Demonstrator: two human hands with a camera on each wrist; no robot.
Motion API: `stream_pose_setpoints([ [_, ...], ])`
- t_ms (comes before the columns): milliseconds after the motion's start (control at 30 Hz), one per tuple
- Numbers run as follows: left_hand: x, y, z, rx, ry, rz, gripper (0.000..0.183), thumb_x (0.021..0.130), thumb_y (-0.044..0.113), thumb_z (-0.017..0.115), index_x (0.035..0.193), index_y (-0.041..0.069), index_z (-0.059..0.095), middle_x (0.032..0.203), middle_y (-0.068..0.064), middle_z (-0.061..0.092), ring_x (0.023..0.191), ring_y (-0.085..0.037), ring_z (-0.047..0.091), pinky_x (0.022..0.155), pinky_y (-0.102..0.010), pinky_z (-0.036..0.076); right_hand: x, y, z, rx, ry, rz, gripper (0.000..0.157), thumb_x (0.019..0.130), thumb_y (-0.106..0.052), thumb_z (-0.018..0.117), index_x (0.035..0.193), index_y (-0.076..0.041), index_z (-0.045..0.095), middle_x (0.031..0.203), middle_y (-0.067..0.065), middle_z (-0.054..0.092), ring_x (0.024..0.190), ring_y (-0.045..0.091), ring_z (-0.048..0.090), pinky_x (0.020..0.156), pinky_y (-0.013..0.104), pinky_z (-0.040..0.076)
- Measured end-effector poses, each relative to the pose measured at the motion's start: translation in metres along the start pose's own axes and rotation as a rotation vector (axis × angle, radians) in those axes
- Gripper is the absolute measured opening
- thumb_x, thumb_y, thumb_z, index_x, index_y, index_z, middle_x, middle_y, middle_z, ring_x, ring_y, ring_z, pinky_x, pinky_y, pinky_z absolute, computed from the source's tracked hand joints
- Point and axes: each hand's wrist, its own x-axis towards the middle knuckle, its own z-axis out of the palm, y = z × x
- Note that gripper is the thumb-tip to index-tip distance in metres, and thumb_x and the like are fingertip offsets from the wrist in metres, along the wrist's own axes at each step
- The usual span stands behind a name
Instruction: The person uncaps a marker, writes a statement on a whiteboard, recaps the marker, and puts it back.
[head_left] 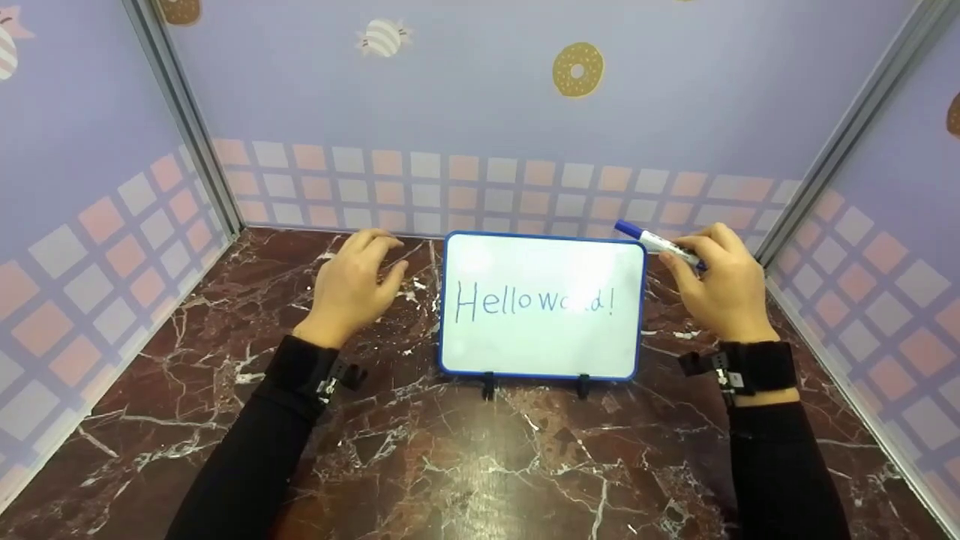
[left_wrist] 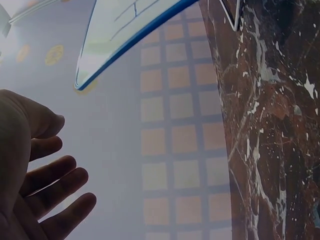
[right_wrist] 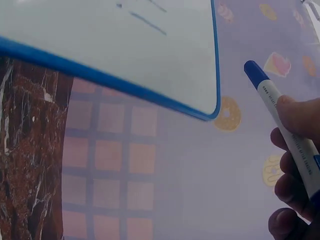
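A small whiteboard [head_left: 525, 341] with a blue rim stands tilted on black feet, with "Hello world!" in thin dark letters; glare washes out part of the second word. To its right, my right hand [head_left: 724, 289] holds a white marker [head_left: 660, 246] between thumb and fingers, its blue capped end pointing up and left. In the right wrist view the marker [right_wrist: 285, 117] is apart from the board's corner. My left hand [head_left: 356, 281] is left of the board, touching nothing, its fingers [left_wrist: 60, 175] loosely bent and spread.
A dark red marbled tabletop [head_left: 420, 465] lies under both arms. Lilac panels with a checked band [head_left: 337, 180] close off the back and both sides, joined by grey metal posts [head_left: 191, 112]. A black band with a small device [head_left: 757, 367] is on each wrist.
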Motion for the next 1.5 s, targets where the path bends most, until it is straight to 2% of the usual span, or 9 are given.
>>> stream_pose_setpoints([
  [200,-0.003,-0.009,0.004,0.006,-0.006,-0.038,0.030,0.103,0.020,0.077,0.127,0.003,0.075,0.133,-0.016,0.072,0.114,-0.037,0.071,0.064,-0.048,0.062,-0.003,0.012,0.001,-0.003,-0.046,0.094,0.023,0.103,-0.022,0.085,0.113,-0.002,0.082,0.104,0.012,0.068,0.081,0.023,0.055,0.070,0.039,0.038],
  [300,-0.004,-0.012,0.005,0.007,-0.034,-0.065,0.030,0.104,0.022,0.077,0.128,0.003,0.075,0.133,-0.016,0.071,0.116,-0.037,0.071,0.067,-0.050,0.063,-0.006,0.019,0.002,-0.011,-0.086,0.134,0.024,0.104,-0.025,0.084,0.113,-0.002,0.082,0.105,0.011,0.067,0.083,0.025,0.056,0.071,0.042,0.040],
  [633,-0.007,-0.021,0.007,0.003,-0.217,-0.189,0.037,0.106,0.026,0.075,0.135,0.002,0.071,0.135,-0.016,0.068,0.110,-0.038,0.071,0.082,-0.056,0.063,-0.018,0.043,0.008,-0.054,-0.220,0.249,0.032,0.108,-0.032,0.078,0.119,-0.003,0.081,0.102,0.009,0.061,0.082,0.030,0.054,0.072,0.045,0.040],
  [867,-0.011,-0.028,0.009,0.014,-0.326,-0.237,0.037,0.108,0.029,0.073,0.134,0.003,0.071,0.137,-0.018,0.068,0.107,-0.037,0.071,0.082,-0.056,0.063,-0.026,0.059,0.010,-0.078,-0.344,0.330,0.041,0.110,-0.040,0.073,0.124,-0.002,0.080,0.114,0.017,0.067,0.097,0.043,0.065,0.083,0.063,0.051],
  [967,-0.012,-0.031,0.010,0.011,-0.364,-0.256,0.037,0.108,0.029,0.072,0.135,0.003,0.070,0.136,-0.018,0.068,0.105,-0.036,0.070,0.083,-0.057,0.063,-0.031,0.064,0.010,-0.075,-0.400,0.362,0.044,0.111,-0.041,0.072,0.125,0.000,0.079,0.118,0.019,0.067,0.102,0.044,0.066,0.086,0.066,0.051],
  [1167,-0.016,-0.035,0.012,0.010,-0.419,-0.282,0.036,0.108,0.027,0.072,0.135,0.003,0.070,0.131,-0.017,0.069,0.102,-0.035,0.069,0.085,-0.058,0.061,-0.034,0.072,0.014,-0.081,-0.470,0.386,0.046,0.111,-0.042,0.071,0.123,0.003,0.079,0.115,0.020,0.068,0.101,0.044,0.066,0.085,0.065,0.052],
  [1500,-0.021,-0.042,0.014,0.002,-0.461,-0.307,0.037,0.109,0.028,0.071,0.136,0.004,0.069,0.128,-0.017,0.069,0.110,-0.039,0.070,0.093,-0.062,0.059,-0.038,0.078,0.023,-0.070,-0.536,0.378,0.043,0.108,-0.034,0.076,0.122,0.007,0.078,0.114,0.024,0.070,0.099,0.046,0.068,0.083,0.065,0.053],
])
